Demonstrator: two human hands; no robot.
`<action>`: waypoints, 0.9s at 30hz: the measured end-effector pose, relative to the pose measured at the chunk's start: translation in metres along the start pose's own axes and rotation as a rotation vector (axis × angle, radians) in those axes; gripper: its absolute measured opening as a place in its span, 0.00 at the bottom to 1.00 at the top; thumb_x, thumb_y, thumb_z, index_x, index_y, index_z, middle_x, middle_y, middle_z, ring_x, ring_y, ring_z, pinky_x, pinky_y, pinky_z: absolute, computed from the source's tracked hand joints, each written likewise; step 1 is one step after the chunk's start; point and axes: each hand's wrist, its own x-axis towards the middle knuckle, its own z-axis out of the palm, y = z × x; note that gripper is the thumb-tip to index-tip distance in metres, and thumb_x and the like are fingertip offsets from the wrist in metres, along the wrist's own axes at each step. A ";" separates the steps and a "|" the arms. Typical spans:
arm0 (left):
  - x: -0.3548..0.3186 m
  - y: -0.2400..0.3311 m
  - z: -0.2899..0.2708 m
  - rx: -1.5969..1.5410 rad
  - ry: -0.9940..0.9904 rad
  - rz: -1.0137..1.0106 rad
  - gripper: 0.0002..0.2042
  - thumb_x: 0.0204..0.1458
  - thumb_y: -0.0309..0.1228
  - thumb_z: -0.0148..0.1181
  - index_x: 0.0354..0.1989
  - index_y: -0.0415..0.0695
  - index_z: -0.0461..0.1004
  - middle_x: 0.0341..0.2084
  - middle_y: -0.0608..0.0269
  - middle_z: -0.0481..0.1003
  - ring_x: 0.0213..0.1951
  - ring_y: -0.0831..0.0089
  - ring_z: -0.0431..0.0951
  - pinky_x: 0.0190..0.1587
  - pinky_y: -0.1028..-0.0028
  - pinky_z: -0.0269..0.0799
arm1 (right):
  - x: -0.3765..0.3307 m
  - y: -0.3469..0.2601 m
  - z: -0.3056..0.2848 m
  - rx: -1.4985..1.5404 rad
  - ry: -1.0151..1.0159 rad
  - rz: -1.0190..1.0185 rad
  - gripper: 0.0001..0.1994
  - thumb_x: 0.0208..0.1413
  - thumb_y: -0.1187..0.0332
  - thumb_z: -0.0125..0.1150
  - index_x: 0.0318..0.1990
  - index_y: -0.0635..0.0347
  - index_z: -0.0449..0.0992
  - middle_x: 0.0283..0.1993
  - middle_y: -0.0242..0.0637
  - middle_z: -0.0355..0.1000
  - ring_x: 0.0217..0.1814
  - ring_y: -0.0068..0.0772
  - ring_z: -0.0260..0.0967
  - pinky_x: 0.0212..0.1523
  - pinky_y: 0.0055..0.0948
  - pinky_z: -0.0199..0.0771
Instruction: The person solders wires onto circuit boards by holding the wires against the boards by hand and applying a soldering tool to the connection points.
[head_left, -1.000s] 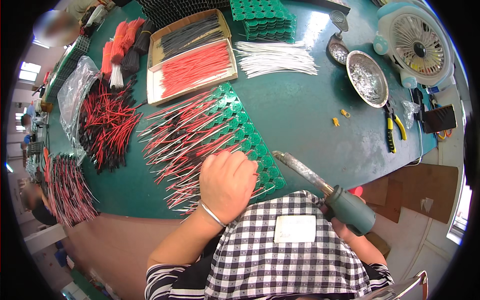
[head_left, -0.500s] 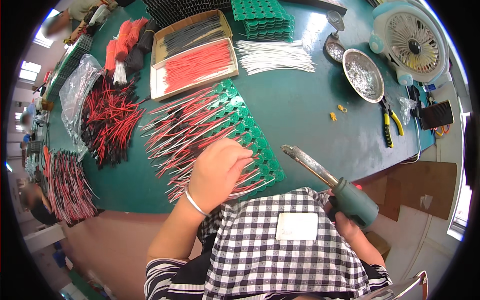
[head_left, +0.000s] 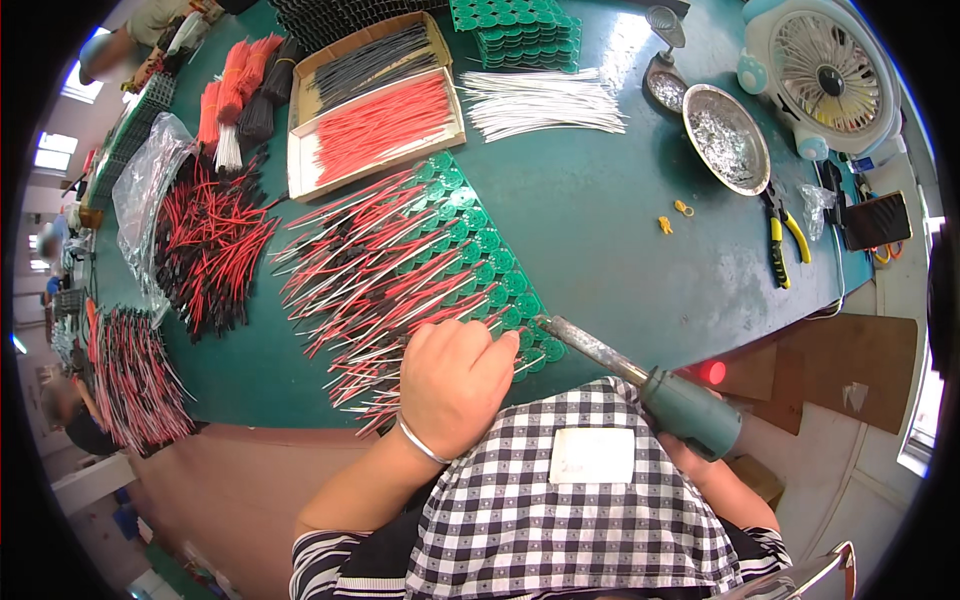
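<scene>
My left hand [head_left: 457,385], a bracelet at its wrist, is closed over the near end of a sheet of green round circuit boards [head_left: 497,262]. What its fingers pinch is hidden. Red, white and black wires [head_left: 375,270] fan out leftward from the boards, in rows. In my right hand [head_left: 685,458], mostly hidden behind the tool and my apron, is a soldering iron [head_left: 695,412] with a thick green handle and a long metal barrel. Its tip is at the right edge of the boards, close to my left fingertips; whether it touches cannot be made out.
Boxes of red wires [head_left: 385,128] and black wires [head_left: 370,68] stand behind, beside loose white wires [head_left: 543,103] and stacked boards [head_left: 525,35]. A metal bowl [head_left: 727,140], yellow-handled pliers [head_left: 778,245] and a fan [head_left: 825,80] are at right. Bundled wires [head_left: 137,378] lie left.
My left hand has come down nearer to me, its fingers curled more. The soldering iron has moved left and slightly down, its tip now at the boards. The whole view has shifted slightly.
</scene>
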 end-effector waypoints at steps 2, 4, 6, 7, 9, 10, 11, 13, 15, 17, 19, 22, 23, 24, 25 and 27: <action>-0.002 0.000 0.000 0.001 0.003 0.004 0.11 0.36 0.21 0.65 0.31 0.44 0.78 0.22 0.65 0.65 0.25 0.66 0.67 0.30 0.67 0.61 | 0.002 0.003 -0.004 -0.093 -0.048 -0.062 0.10 0.48 0.75 0.58 0.39 0.66 0.77 0.33 0.41 0.77 0.31 0.39 0.75 0.35 0.33 0.75; -0.002 -0.001 0.000 0.003 0.006 0.008 0.11 0.36 0.20 0.65 0.31 0.44 0.78 0.22 0.65 0.66 0.25 0.66 0.67 0.30 0.67 0.61 | 0.002 0.005 -0.004 -0.186 -0.096 -0.123 0.10 0.48 0.75 0.58 0.39 0.66 0.77 0.34 0.42 0.77 0.33 0.41 0.75 0.37 0.34 0.76; -0.001 -0.001 0.000 -0.030 0.010 0.002 0.10 0.36 0.20 0.64 0.31 0.43 0.77 0.22 0.65 0.66 0.25 0.66 0.68 0.31 0.67 0.62 | 0.000 0.008 -0.002 -0.234 -0.100 -0.124 0.11 0.48 0.76 0.58 0.40 0.66 0.77 0.38 0.44 0.77 0.38 0.45 0.76 0.40 0.36 0.76; -0.002 -0.002 0.000 -0.030 0.010 0.001 0.10 0.36 0.20 0.64 0.31 0.43 0.77 0.22 0.65 0.66 0.25 0.66 0.68 0.31 0.67 0.62 | 0.001 0.008 -0.002 -0.234 -0.100 -0.124 0.11 0.48 0.76 0.58 0.40 0.66 0.77 0.38 0.44 0.77 0.38 0.45 0.76 0.40 0.36 0.76; -0.002 -0.004 0.002 -0.057 0.033 0.001 0.10 0.36 0.20 0.64 0.30 0.43 0.77 0.22 0.65 0.67 0.25 0.66 0.68 0.31 0.67 0.62 | 0.003 0.007 -0.003 -0.209 -0.117 -0.149 0.11 0.47 0.76 0.58 0.41 0.66 0.77 0.40 0.45 0.77 0.39 0.47 0.76 0.41 0.37 0.76; -0.002 -0.004 0.002 -0.058 0.033 0.001 0.10 0.36 0.20 0.64 0.30 0.43 0.77 0.22 0.65 0.67 0.25 0.66 0.68 0.31 0.67 0.62 | 0.004 0.007 -0.003 -0.210 -0.118 -0.149 0.11 0.47 0.76 0.58 0.41 0.66 0.77 0.40 0.45 0.77 0.39 0.47 0.76 0.41 0.37 0.76; -0.001 -0.004 0.002 -0.067 0.034 -0.007 0.10 0.36 0.20 0.64 0.30 0.43 0.77 0.22 0.65 0.67 0.25 0.65 0.68 0.31 0.67 0.62 | 0.005 0.006 -0.002 -0.197 -0.115 -0.150 0.12 0.47 0.76 0.58 0.41 0.66 0.78 0.40 0.46 0.77 0.39 0.47 0.76 0.41 0.38 0.76; -0.001 -0.005 0.002 -0.076 0.035 -0.016 0.09 0.36 0.20 0.64 0.29 0.43 0.77 0.22 0.64 0.68 0.25 0.65 0.69 0.31 0.67 0.62 | 0.006 0.006 -0.001 -0.184 -0.113 -0.152 0.12 0.47 0.75 0.58 0.41 0.66 0.78 0.40 0.46 0.77 0.39 0.47 0.76 0.41 0.38 0.76; -0.001 -0.005 0.001 -0.082 0.029 -0.021 0.09 0.36 0.20 0.64 0.29 0.43 0.77 0.22 0.64 0.68 0.25 0.65 0.69 0.31 0.67 0.63 | 0.006 0.006 -0.001 -0.264 -0.095 -0.187 0.12 0.47 0.74 0.59 0.41 0.64 0.78 0.40 0.45 0.77 0.39 0.47 0.76 0.41 0.37 0.76; -0.001 -0.005 0.001 -0.081 0.025 -0.021 0.09 0.36 0.20 0.63 0.29 0.43 0.77 0.22 0.64 0.68 0.25 0.65 0.69 0.31 0.67 0.63 | 0.005 0.005 -0.002 -0.228 -0.125 -0.143 0.12 0.47 0.73 0.59 0.41 0.63 0.78 0.40 0.44 0.77 0.40 0.46 0.76 0.41 0.37 0.76; -0.001 -0.005 0.001 -0.080 0.022 -0.023 0.09 0.36 0.20 0.63 0.29 0.43 0.77 0.22 0.64 0.68 0.25 0.65 0.69 0.31 0.67 0.63 | 0.005 0.006 -0.003 -0.193 -0.156 -0.101 0.12 0.47 0.72 0.59 0.41 0.62 0.78 0.40 0.43 0.77 0.40 0.46 0.76 0.41 0.36 0.76; -0.001 -0.005 0.001 -0.082 0.023 -0.027 0.09 0.36 0.20 0.63 0.29 0.43 0.77 0.22 0.63 0.68 0.25 0.65 0.69 0.31 0.66 0.63 | 0.003 0.009 -0.005 -0.252 -0.231 -0.098 0.13 0.48 0.70 0.60 0.42 0.61 0.79 0.41 0.41 0.77 0.40 0.45 0.76 0.42 0.35 0.76; 0.000 -0.005 0.001 -0.082 0.024 -0.026 0.09 0.36 0.20 0.63 0.29 0.43 0.77 0.22 0.63 0.68 0.25 0.64 0.69 0.31 0.66 0.63 | 0.000 0.011 -0.005 -0.218 -0.183 -0.111 0.13 0.49 0.69 0.61 0.43 0.61 0.78 0.42 0.42 0.77 0.41 0.45 0.75 0.44 0.35 0.76; 0.000 -0.005 0.001 -0.083 0.025 -0.026 0.09 0.36 0.20 0.63 0.29 0.43 0.77 0.22 0.64 0.68 0.25 0.64 0.69 0.31 0.66 0.63 | -0.001 0.012 -0.004 -0.184 -0.135 -0.124 0.14 0.50 0.68 0.61 0.44 0.62 0.78 0.43 0.42 0.76 0.42 0.44 0.75 0.45 0.34 0.76; 0.000 -0.005 0.001 -0.083 0.025 -0.025 0.09 0.36 0.20 0.63 0.29 0.43 0.77 0.22 0.64 0.68 0.25 0.64 0.69 0.31 0.66 0.63 | -0.003 0.013 -0.004 -0.184 -0.134 -0.124 0.14 0.50 0.68 0.61 0.44 0.62 0.78 0.43 0.42 0.76 0.42 0.44 0.75 0.45 0.34 0.76; 0.000 -0.005 0.003 -0.094 0.028 -0.022 0.09 0.36 0.20 0.63 0.29 0.43 0.77 0.22 0.63 0.68 0.25 0.65 0.69 0.31 0.66 0.63 | -0.005 0.012 -0.001 0.172 -0.018 0.015 0.15 0.52 0.68 0.59 0.47 0.63 0.76 0.45 0.43 0.76 0.45 0.45 0.75 0.49 0.35 0.75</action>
